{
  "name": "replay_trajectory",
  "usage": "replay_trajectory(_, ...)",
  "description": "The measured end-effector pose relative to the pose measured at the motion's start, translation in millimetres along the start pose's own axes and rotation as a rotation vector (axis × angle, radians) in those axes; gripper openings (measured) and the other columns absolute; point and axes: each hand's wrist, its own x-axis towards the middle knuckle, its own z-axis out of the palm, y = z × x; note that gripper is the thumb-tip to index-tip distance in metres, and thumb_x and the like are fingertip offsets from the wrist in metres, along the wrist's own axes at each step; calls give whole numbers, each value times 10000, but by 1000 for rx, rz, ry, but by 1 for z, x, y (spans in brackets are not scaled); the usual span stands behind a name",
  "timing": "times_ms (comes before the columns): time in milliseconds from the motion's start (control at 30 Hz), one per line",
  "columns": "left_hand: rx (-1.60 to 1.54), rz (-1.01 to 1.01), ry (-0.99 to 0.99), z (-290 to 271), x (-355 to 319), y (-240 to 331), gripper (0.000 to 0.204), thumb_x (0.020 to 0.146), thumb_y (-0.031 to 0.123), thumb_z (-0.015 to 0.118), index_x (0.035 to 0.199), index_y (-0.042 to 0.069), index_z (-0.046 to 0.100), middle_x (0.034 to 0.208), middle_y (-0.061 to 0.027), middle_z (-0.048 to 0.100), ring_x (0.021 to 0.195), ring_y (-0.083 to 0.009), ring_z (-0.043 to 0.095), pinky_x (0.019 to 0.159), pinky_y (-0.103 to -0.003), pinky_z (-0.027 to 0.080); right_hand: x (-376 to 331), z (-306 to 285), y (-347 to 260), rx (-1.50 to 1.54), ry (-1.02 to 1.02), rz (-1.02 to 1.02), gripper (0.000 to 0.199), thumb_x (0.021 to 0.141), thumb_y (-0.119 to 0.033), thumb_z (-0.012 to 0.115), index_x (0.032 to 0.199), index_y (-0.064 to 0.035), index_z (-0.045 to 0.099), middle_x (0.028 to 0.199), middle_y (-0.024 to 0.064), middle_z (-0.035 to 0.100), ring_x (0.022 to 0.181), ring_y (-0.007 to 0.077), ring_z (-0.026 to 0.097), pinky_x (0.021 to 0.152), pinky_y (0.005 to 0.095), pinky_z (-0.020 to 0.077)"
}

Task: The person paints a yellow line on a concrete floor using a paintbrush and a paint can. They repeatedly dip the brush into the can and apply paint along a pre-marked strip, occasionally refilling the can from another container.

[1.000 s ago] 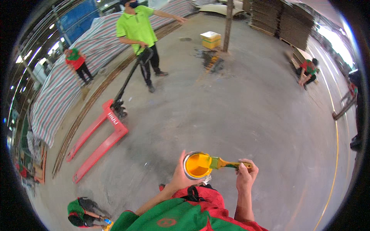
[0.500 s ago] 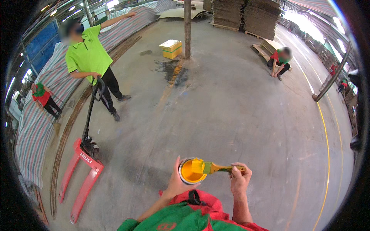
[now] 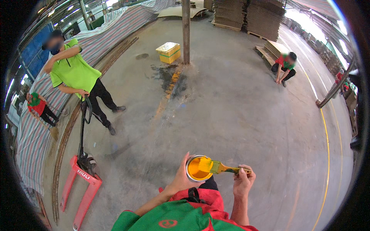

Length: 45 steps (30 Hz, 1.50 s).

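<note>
I see the paint can (image 3: 197, 168) low in the middle of the view, just above my red and green top (image 3: 185, 215): a small round tin, open at the top and filled with bright orange-yellow paint. My left hand (image 3: 180, 180) wraps its left side, thumb up along the rim and fingers curled behind the wall. My right hand (image 3: 243, 181) sits just right of the can, fingers closed in a fist around the handle of a brush (image 3: 219, 167); the brush lies nearly level, its paint-coated yellow bristles resting over the can's mouth. Beyond the can the concrete floor (image 3: 239, 115) runs bare and wide ahead and to the right, out to a thin yellow line (image 3: 327, 131) curving along the far right. Left of the can, well apart, stands a red pallet jack (image 3: 83, 184), its handle held by a person in a lime shirt (image 3: 77, 77). Behind them a striped tarp (image 3: 115, 30) edges the left side. Straight ahead of the can, far off, a post (image 3: 186, 30) rises from a dark stained patch, with a yellow box (image 3: 168, 52) just beside it. Far to the right of the post a person crouches (image 3: 284, 67) near stacked boards (image 3: 246, 17).
</note>
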Motion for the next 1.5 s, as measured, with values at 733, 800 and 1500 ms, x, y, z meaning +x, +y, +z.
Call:
replay_trajectory(733, 112, -217, 775, 70, 111, -13, 1307, 603, 187, 917, 1563, 23, 46, 1487, -182, 403, 1421, -308, 362, 1199, -414, 252, 303, 91, 33, -160, -816, 278, 285, 944, -177, 632, 1129, 39, 615, 971, 92, 628, 882, 182, 614, 687, 307, 489)
replay_trajectory(800, 202, -177, 886, 70, 110, -5, 1334, 587, 214, 924, 1567, 27, 38, 1506, -185, 380, 1434, -309, 342, 1200, -409, 250, 302, 103, 41, -82, -845, 421, 246, 899, -190, 709, 1014, 23, 662, 812, 116, 652, 719, 260, 623, 612, 426, 472)
replay_trajectory(1500, 704, -575, 1607, 37, -102, 79, 1386, 524, 253, 962, 1571, 36, 82, 1476, -153, 365, 1327, -312, 451, 1143, -450, 350, 220, 460, 274, -356, -1239, 888, 176, 887, -152, 731, 781, -62, 623, 692, 16, 536, 591, 131, 468, 527, 310, 383)
